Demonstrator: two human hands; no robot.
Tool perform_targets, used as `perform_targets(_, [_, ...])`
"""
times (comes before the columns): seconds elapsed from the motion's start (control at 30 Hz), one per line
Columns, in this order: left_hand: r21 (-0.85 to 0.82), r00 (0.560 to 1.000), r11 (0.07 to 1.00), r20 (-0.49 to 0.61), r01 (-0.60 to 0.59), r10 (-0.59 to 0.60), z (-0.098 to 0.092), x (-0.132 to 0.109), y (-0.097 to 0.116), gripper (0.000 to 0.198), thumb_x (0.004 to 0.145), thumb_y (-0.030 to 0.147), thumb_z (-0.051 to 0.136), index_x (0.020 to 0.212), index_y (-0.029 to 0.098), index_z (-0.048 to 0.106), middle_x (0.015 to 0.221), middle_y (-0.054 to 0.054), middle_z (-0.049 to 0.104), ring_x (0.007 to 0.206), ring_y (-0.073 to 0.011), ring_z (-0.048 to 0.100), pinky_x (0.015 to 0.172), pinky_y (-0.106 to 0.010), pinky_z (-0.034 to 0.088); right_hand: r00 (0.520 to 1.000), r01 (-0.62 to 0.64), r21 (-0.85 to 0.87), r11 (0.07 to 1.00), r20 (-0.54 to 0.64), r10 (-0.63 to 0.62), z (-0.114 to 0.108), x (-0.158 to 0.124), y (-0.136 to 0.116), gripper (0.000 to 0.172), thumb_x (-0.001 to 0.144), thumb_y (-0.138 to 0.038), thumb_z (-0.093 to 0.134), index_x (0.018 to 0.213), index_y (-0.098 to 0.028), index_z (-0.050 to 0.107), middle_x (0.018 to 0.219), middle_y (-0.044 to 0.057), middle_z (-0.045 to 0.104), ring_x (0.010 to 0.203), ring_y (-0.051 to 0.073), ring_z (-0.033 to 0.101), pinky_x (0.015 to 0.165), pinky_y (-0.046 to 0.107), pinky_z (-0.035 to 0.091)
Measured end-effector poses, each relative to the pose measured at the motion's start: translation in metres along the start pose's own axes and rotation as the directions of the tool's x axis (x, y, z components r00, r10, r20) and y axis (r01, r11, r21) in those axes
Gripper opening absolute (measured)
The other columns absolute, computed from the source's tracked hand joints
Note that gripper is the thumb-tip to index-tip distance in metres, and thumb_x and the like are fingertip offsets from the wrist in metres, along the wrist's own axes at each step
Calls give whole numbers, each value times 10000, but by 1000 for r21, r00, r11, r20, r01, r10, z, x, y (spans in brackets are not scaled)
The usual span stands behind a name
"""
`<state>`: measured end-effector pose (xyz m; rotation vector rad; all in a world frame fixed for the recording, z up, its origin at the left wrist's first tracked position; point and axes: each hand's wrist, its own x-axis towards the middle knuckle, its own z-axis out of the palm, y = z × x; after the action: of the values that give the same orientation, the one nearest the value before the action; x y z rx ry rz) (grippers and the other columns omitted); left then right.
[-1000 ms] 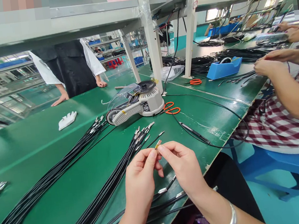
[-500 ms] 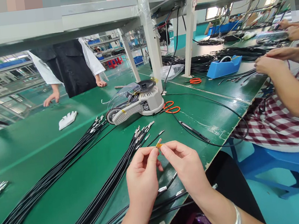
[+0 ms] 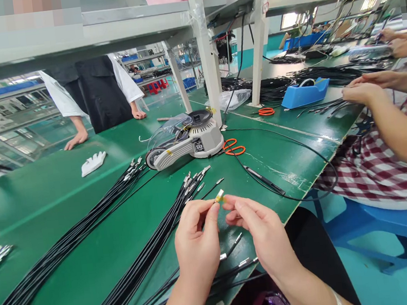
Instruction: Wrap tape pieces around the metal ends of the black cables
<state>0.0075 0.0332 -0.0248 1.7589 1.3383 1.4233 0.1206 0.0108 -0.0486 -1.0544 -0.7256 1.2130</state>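
Observation:
My left hand point(image 3: 198, 234) is closed, with thumb and index finger pinching a cable end that has a silver metal connector point(image 3: 221, 192). A small piece of yellow tape point(image 3: 219, 199) is on the cable end just below the connector. Close beside it, my right hand point(image 3: 265, 228) has loosely bent fingers, the index fingertip at the edge of the tape and the thumb apart from it. Below my hands lie more black cables point(image 3: 238, 266) with metal ends. A bundle of black cables point(image 3: 160, 226) with silver connectors lies to the left.
A grey tape dispenser point(image 3: 188, 144) stands ahead, with orange-handled scissors point(image 3: 234, 148) and a black cutter knife point(image 3: 264, 180) to its right. Another cable bundle point(image 3: 69, 236) and a white glove point(image 3: 93, 163) lie left. One person stands across the green table point(image 3: 134, 258); a co-worker sits right.
My right hand has moved right and its thumb has come off the tape. The connector in my left hand now shows more clearly. The standing person's hand has shifted on the table.

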Motion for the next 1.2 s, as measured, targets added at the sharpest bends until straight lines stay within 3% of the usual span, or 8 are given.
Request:
perform_targets(0.13, [50,998,997,-13,-53,54,-2,-2,-1,69,828,229,576,812,209,640,772,-7,603,659,-120,582,558,-225,469,1000,6,61,998,14,-7,-3,6,-6,355,813,-399,604,1111,-209,639,976,56,692,798,163,628,806,341,499])
perform_targets(0.3, [52,994,993,30,-104,102,-1,-4,-3,73,826,217,582,848,223,651,796,-11,616,701,-128,585,594,-233,486,979,12,82,997,200,-28,-2,18,-11,208,740,-337,695,882,-187,679,889,28,694,866,170,617,835,303,470])
perform_targets(0.47, [57,989,988,6,-147,146,0,-4,-4,60,817,202,593,850,211,642,829,-21,627,745,-139,594,620,-243,498,987,62,45,997,145,-68,1,19,-6,123,736,-297,701,726,-184,655,730,-17,651,742,133,589,770,271,462])
perform_targets(0.73, [163,959,948,-20,-274,281,1,-6,-4,135,803,107,591,886,202,641,808,-4,609,734,-116,581,629,-228,484,989,92,232,968,93,-116,8,3,-1,40,770,-237,679,763,-199,673,930,19,687,915,166,621,862,312,476])
perform_targets(0.9, [109,976,971,-31,-211,215,3,-8,-5,154,814,117,584,937,204,616,847,-12,621,755,-123,591,655,-241,497,991,65,279,958,97,-95,10,0,1,51,772,-241,685,764,-192,672,958,34,705,901,173,639,869,340,491])
perform_targets(1.2, [146,973,965,-49,-216,226,2,-8,-7,175,809,105,593,950,208,597,860,-2,626,753,-108,591,666,-219,494,993,69,207,976,79,-87,10,2,-2,80,749,-260,705,749,-183,685,839,23,717,793,150,653,789,292,526])
